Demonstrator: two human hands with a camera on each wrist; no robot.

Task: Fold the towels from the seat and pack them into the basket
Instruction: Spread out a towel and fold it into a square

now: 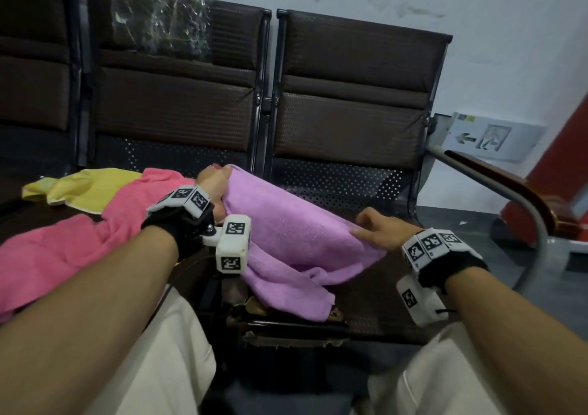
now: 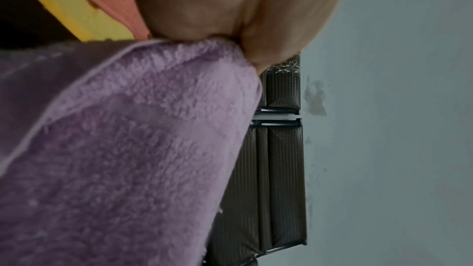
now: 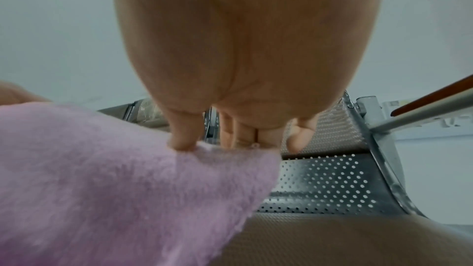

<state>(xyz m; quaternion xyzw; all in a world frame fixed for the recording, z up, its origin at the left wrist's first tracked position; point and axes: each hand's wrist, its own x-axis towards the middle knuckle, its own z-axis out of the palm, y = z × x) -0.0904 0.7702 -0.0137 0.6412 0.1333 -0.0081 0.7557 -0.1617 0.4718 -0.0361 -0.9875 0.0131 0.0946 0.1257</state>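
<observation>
A purple towel is stretched between both hands above the dark seat, its lower part drooping in folds onto the seat's front. My left hand grips its far corner; the left wrist view shows the purple towel bunched under the palm. My right hand pinches the near right edge, and in the right wrist view the thumb presses into the purple towel. A pink towel and a yellow towel lie loose on the seat to the left. No basket is in view.
A row of dark padded chairs stands against a pale wall. A metal armrest with a wooden top curves down at the right. A red object stands beyond it. My light trousers fill the bottom.
</observation>
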